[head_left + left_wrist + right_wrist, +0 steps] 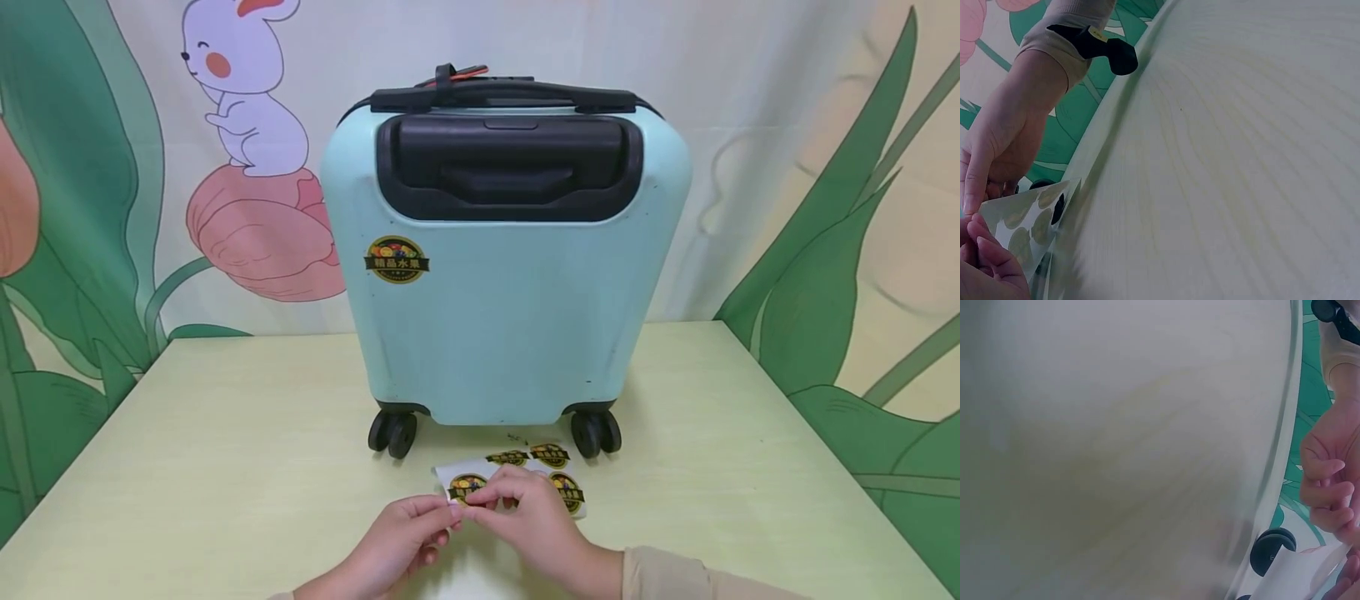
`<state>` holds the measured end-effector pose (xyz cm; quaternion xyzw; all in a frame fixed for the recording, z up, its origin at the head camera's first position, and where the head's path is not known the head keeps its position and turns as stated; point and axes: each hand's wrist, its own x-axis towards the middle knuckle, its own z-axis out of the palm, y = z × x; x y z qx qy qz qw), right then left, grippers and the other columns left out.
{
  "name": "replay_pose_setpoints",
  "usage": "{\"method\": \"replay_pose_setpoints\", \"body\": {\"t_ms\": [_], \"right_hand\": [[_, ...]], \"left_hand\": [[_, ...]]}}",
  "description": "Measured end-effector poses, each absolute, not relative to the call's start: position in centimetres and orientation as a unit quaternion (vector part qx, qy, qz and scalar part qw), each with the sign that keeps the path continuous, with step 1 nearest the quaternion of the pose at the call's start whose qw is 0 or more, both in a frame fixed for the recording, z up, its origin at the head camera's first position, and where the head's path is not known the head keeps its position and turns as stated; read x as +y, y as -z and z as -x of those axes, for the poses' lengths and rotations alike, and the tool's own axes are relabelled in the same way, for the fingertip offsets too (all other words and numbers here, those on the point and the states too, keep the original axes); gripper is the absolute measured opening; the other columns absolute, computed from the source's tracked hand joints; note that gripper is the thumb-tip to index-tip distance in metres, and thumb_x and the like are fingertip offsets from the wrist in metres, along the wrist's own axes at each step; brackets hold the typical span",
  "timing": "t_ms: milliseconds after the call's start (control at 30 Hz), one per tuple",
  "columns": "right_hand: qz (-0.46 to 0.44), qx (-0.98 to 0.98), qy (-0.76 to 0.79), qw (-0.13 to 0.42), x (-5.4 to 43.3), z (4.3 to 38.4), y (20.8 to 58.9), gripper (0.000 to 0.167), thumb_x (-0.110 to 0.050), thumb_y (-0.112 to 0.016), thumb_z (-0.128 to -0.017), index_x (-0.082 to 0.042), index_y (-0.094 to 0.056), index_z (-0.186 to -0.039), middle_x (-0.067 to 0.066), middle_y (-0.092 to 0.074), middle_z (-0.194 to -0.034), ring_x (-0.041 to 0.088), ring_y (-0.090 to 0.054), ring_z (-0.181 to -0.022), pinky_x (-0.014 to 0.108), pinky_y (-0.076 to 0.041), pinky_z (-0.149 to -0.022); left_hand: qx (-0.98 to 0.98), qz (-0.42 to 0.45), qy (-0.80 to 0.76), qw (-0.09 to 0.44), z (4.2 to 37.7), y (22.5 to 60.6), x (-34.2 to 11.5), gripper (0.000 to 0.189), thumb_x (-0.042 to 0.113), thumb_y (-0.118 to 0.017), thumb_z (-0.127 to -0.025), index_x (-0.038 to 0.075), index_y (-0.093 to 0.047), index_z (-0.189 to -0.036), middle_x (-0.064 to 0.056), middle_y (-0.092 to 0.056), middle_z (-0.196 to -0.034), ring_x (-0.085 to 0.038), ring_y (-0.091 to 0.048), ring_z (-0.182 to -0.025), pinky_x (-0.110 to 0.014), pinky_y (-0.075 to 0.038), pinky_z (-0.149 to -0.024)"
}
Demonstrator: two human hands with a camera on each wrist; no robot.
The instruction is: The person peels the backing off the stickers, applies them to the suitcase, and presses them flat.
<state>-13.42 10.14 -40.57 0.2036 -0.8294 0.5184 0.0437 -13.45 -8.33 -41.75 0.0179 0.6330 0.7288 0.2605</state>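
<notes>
A sheet of round fruit stickers (pixel 480 468), black and gold, is held slightly raised before the suitcase. At its near left corner my left hand (pixel 401 537) pinches the edge between thumb and forefinger. My right hand (pixel 536 525) reaches over the sheet, its thumb and forefinger pinched at the same corner beside the left fingertips. Whether a sticker edge has lifted there is too small to tell. In the left wrist view the sheet (pixel 1038 209) tilts up from the fingers; its pale back (pixel 1291 578) appears in the right wrist view.
A light blue suitcase (pixel 502 317) stands upright on black wheels (pixel 392 432) behind the hands. One round sticker (pixel 397 260) is on its upper left front. The pale tabletop (pixel 225 450) extends to both sides, with a printed cloth backdrop (pixel 255 108) behind.
</notes>
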Motion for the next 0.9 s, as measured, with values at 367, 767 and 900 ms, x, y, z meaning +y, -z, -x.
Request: {"method": "replay_pose_setpoints", "body": {"t_ms": [367,767,900], "right_hand": [[-0.209,-0.835,-0.506,0.058,10.13,13.30,40.45,0.006,-0.020,-0.075,-0.078,-0.016,-0.075,-0.082,-0.013,-0.058,-0.073,0.005,-0.049,-0.065,0.021,-0.043,-0.060],[-0.194,-0.820,-0.538,0.024,10.29,13.30,40.30,0.006,-0.007,-0.071,-0.080,-0.006,-0.074,-0.086,-0.003,-0.059,-0.073,0.004,-0.043,-0.061,0.019,-0.039,-0.053],[-0.187,-0.809,-0.557,0.014,10.49,13.33,40.10,0.007,-0.015,-0.071,-0.082,-0.011,-0.075,-0.087,-0.005,-0.059,-0.075,0.005,-0.044,-0.062,0.019,-0.039,-0.056]], "left_hand": [[0.643,-0.051,-0.722,0.251,13.42,41.54,-8.42,0.026,0.021,-0.058,-0.092,-0.003,-0.066,-0.099,0.004,-0.060,-0.076,-0.003,-0.047,-0.059,-0.016,-0.039,-0.053],[0.692,-0.063,-0.686,0.216,13.68,41.21,-8.29,0.036,0.023,-0.062,-0.090,-0.011,-0.064,-0.101,0.004,-0.062,-0.072,-0.005,-0.052,-0.060,-0.018,-0.038,-0.051],[0.692,-0.060,-0.684,0.222,13.64,41.08,-8.40,0.038,0.024,-0.062,-0.090,-0.012,-0.063,-0.101,0.005,-0.061,-0.070,-0.005,-0.052,-0.060,-0.018,-0.038,-0.052]]}}
